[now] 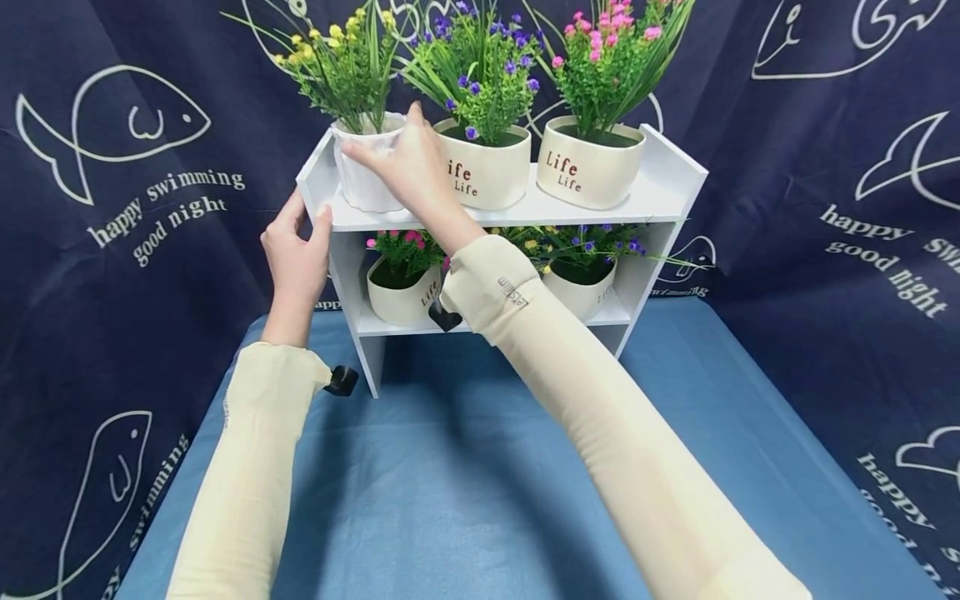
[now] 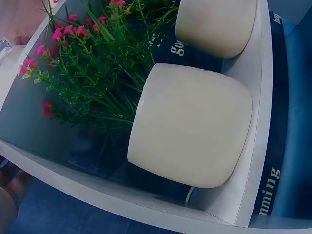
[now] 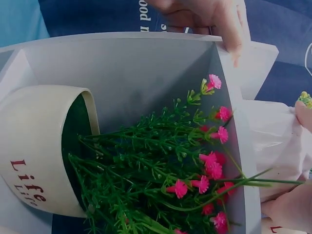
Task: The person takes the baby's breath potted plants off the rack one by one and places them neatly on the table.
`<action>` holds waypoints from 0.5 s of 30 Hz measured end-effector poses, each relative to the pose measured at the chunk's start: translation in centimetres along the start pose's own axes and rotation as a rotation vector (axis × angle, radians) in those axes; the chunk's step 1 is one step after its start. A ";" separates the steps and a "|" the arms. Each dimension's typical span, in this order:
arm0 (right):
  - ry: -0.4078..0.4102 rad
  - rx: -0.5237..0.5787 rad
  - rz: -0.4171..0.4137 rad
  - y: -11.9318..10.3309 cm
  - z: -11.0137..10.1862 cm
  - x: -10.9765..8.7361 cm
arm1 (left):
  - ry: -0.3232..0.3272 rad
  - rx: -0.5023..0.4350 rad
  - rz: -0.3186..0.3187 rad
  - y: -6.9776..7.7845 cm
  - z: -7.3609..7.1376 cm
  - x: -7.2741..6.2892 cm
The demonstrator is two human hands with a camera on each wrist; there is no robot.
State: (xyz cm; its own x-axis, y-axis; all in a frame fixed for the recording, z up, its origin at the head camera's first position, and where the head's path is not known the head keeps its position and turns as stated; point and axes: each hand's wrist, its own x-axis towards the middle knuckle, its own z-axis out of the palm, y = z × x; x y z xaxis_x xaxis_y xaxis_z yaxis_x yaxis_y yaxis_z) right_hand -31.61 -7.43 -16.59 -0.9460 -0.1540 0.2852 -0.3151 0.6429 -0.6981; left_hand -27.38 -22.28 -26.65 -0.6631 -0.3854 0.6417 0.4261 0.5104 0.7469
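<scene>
The right grip (image 1: 418, 167) is holding the white pot (image 1: 365, 179), thumb and fingers parted across it; this yellow-flowered pot is standing at the left end of the top board (image 1: 660, 200) of the white shelf (image 1: 347, 262). The left grip (image 1: 295, 254) is gripping the shelf's left side panel (image 1: 318, 171). Rightward, a purple-flowered pot (image 1: 493, 173) is standing just beside the white pot, then a pink-flowered pot (image 1: 592, 175). Cream pots (image 1: 401, 302) are sitting on the lower board (image 1: 617, 313). The shelf is standing on a blue-covered desk (image 1: 450, 500).
</scene>
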 end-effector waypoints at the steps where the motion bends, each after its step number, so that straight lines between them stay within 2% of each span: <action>1: 0.002 -0.003 0.005 0.0 0.0 0.0 | -0.001 0.003 0.000 0.1 0.0 0.0; 7: -0.002 -0.011 0.034 -0.3 0.0 0.3 | -0.005 0.002 0.000 0.1 0.0 0.1; 15: -0.023 0.067 0.088 -0.4 -0.1 0.1 | -0.011 -0.005 -0.007 0.1 -0.1 -0.1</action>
State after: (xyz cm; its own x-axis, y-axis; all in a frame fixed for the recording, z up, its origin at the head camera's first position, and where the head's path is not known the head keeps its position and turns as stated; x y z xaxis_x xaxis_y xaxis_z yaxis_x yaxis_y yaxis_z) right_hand -31.60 -7.63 -16.16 -0.9716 -0.1165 0.2060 -0.2340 0.6034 -0.7623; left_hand -27.22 -22.23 -26.63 -0.6726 -0.3806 0.6347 0.4247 0.5039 0.7522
